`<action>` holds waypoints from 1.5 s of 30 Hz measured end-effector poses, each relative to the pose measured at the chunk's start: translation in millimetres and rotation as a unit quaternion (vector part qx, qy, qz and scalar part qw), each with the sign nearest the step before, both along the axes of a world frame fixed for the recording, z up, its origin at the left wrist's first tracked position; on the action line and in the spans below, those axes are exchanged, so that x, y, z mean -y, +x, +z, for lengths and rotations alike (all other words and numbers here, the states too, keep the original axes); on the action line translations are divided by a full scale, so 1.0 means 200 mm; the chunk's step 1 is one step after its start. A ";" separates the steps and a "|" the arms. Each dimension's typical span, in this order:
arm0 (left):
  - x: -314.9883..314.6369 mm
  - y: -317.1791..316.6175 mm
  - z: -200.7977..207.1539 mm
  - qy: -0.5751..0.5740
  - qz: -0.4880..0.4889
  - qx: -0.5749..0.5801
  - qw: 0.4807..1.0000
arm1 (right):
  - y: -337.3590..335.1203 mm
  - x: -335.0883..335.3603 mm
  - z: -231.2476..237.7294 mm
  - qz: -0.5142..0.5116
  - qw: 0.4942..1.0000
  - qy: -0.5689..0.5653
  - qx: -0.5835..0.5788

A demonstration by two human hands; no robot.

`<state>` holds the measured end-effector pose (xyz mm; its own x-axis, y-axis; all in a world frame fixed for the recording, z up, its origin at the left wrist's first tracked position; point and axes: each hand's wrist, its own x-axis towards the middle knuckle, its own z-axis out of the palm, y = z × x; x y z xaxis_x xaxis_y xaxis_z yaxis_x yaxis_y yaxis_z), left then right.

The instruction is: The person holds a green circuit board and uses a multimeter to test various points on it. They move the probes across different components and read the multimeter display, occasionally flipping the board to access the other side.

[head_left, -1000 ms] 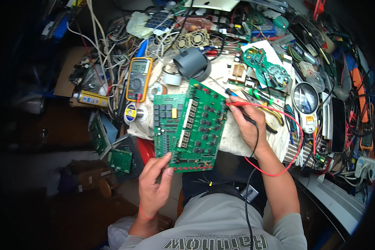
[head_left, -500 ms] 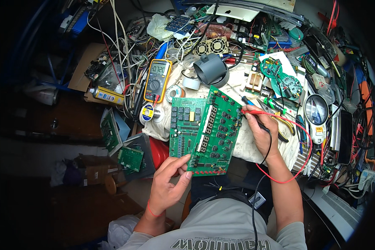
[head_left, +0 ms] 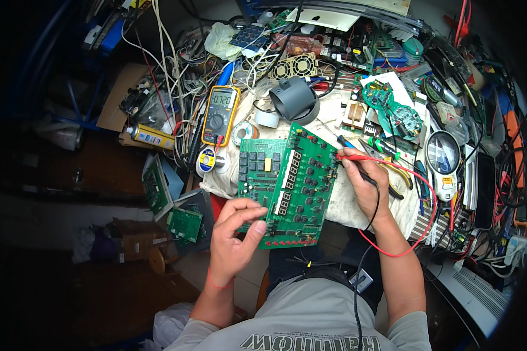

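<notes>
A green circuit board with digit displays [head_left: 300,187] lies tilted over a second green board with black relays [head_left: 253,167], at the bench's near edge. My left hand [head_left: 235,234] is at the lower left edge of these boards, its thumb and fingers apart. The fingertips overlap the edge; whether they touch it I cannot tell. My right hand [head_left: 366,184] pinches a red test probe [head_left: 357,157] and a black test probe [head_left: 362,174] together beside the display board's upper right edge. The probe tips are too small to make out. A yellow multimeter [head_left: 221,116] stands left, its screen lit.
Solder spools [head_left: 206,159], a grey plastic pipe fitting [head_left: 294,99] and pliers [head_left: 401,175] lie around the boards. A magnifying glass [head_left: 442,153] and a dark phone [head_left: 485,190] are at the right. Tangled wires and electronic parts crowd the back. The red lead [head_left: 418,244] loops over my right forearm.
My left hand has shifted upward along the board edge, its thumb coming off the display board's lower corner. The display board has moved slightly; my right hand keeps the probes at its edge.
</notes>
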<state>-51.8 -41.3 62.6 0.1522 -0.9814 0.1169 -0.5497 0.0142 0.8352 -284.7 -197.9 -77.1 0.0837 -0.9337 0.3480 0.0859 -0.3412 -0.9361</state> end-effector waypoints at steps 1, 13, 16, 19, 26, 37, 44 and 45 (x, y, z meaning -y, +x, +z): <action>0.04 0.01 -0.01 -0.019 -0.007 0.014 1.000 | 0.00 0.00 0.00 -0.001 1.000 0.004 0.000; 0.52 0.10 -0.11 -0.068 -0.085 -0.098 0.989 | -0.02 0.00 0.02 0.036 0.999 0.018 -0.021; 0.66 0.06 -0.10 0.023 -0.064 -0.078 0.995 | -0.02 0.01 0.02 0.037 0.999 0.003 -0.013; 0.79 0.02 -0.03 0.026 -0.102 0.116 0.988 | -0.01 0.01 0.02 0.025 1.000 0.007 -0.004; 1.07 -0.16 0.06 0.142 -0.209 0.443 0.860 | 0.01 0.01 0.01 0.011 1.000 -0.001 0.001; 1.34 -0.39 -0.10 0.286 -0.325 0.509 0.744 | 0.00 0.01 0.01 0.014 1.000 0.009 0.001; 1.44 -0.38 -0.19 0.356 -0.357 0.464 0.728 | -0.02 0.00 0.00 0.038 0.999 0.015 -0.020; 1.45 -0.38 -0.20 0.361 -0.361 0.459 0.727 | -0.02 0.00 -0.01 0.038 0.999 0.019 -0.018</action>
<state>-127.8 -330.9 22.5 -0.2494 -0.6222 -0.7421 -0.9473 0.3157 0.0536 -288.8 -198.2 -78.5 0.1668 -0.9364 0.3087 0.0763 -0.2999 -0.9509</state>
